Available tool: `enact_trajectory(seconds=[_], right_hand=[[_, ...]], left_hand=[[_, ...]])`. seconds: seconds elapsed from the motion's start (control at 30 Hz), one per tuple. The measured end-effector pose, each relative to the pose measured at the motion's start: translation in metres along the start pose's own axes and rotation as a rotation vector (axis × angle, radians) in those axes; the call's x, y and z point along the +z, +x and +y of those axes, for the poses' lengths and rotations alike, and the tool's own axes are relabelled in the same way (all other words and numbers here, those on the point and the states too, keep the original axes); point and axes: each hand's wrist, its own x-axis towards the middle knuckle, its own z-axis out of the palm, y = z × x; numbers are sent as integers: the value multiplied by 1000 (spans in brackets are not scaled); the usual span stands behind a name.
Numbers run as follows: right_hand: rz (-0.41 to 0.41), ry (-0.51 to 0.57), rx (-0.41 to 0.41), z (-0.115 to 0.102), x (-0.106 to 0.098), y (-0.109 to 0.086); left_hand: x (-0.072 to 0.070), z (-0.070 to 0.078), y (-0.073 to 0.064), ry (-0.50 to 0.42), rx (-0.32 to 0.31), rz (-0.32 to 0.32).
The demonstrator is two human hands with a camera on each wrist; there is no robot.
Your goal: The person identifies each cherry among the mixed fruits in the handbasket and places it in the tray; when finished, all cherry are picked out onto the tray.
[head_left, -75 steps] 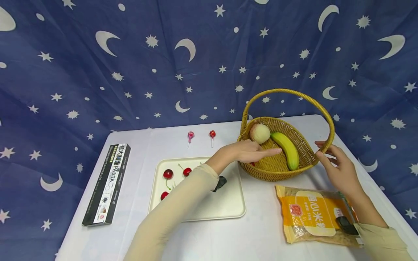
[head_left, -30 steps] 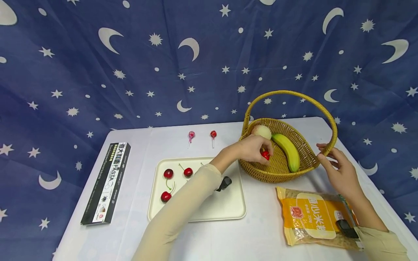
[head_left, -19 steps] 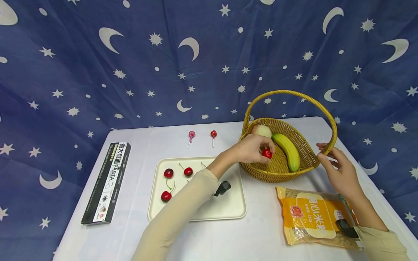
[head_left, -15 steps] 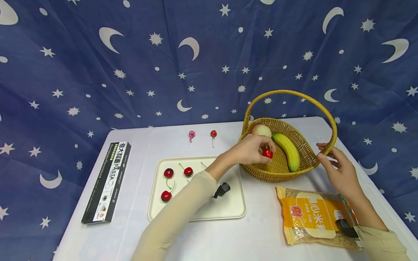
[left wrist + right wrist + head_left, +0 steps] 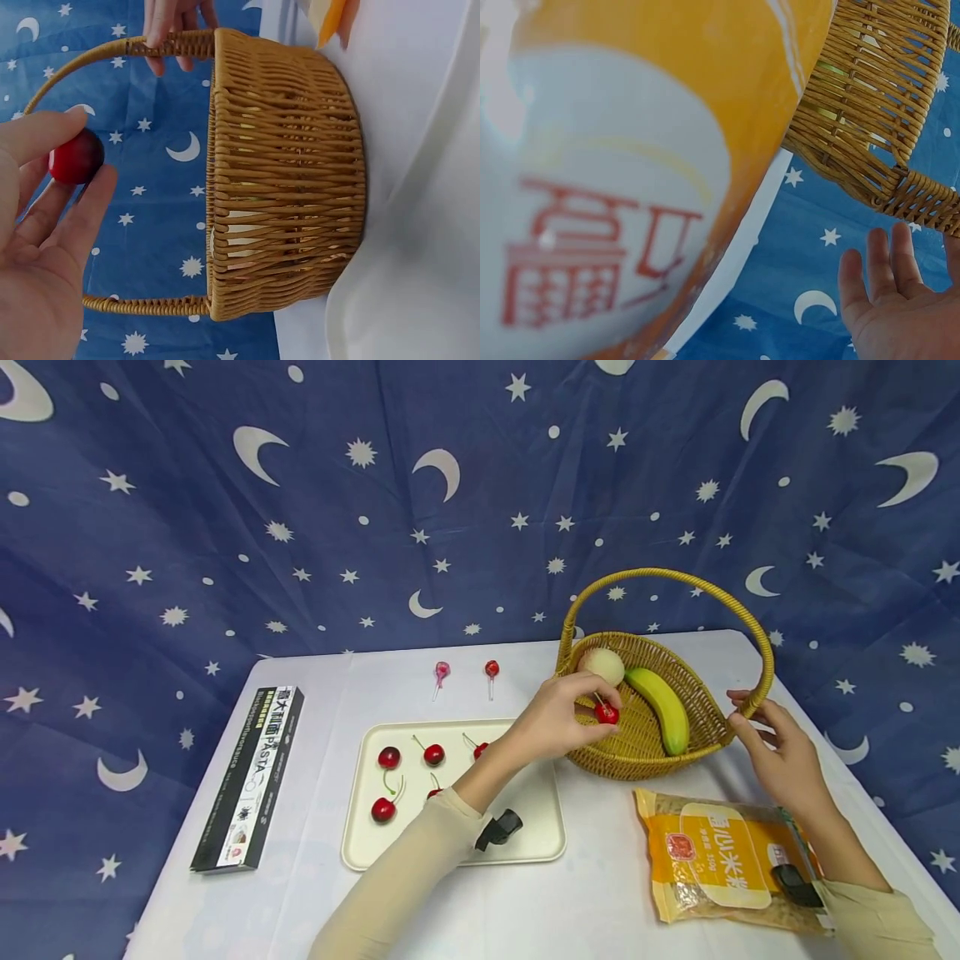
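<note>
In the head view my left hand (image 5: pixel 558 714) pinches a red cherry (image 5: pixel 607 712) by the near left rim of the wicker basket (image 5: pixel 622 766). The left wrist view shows this cherry (image 5: pixel 76 157) between thumb and fingers, dark on one side. My right hand (image 5: pixel 783 756) holds the basket at the right base of its arched handle, thumb on the near side and fingers beyond. Inside the basket lie a pale peach-like fruit (image 5: pixel 602 667) and a yellow-green banana (image 5: pixel 663 710). Several cherries with stems rest on the cream tray (image 5: pixel 517 852), partly hidden by my left arm.
An orange bag of noodles (image 5: pixel 731 860) lies under my right forearm. At the left is a long black-and-white pasta box (image 5: pixel 247 777). Behind the tray lie a pink lollipop (image 5: pixel 442 670) and a red lollipop (image 5: pixel 492 668). A blue starry curtain (image 5: pixel 480 502) hangs behind the table.
My left hand, earlier over the basket with fingers outstretched, has gripped the cherry and shifted it slightly left towards the rim. More of the tray's cherries show. My right hand stays at the handle.
</note>
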Motion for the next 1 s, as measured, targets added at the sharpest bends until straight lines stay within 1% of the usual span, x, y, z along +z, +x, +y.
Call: enact_trajectory(seconds=[0.13, 0.3, 0.43, 0.57, 0.8, 1.0], right_hand=[[-1, -1, 0, 0, 0, 1], [-5, 1, 5, 2, 0, 0], [-10, 2, 10, 2, 0, -1], [-6, 3, 11, 0, -1, 0], [-2, 13, -1, 3, 0, -1], [-2, 9, 0, 2, 1, -1]], left_hand=[[-2, 1, -15, -60, 6, 63], [-6, 0, -34, -123, -4, 105], [-12, -2, -53, -161, -11, 146], [-20, -3, -70, -169, -2, 184], [-30, -4, -91, -193, -2, 227], [-42, -6, -113, -147, -48, 273]])
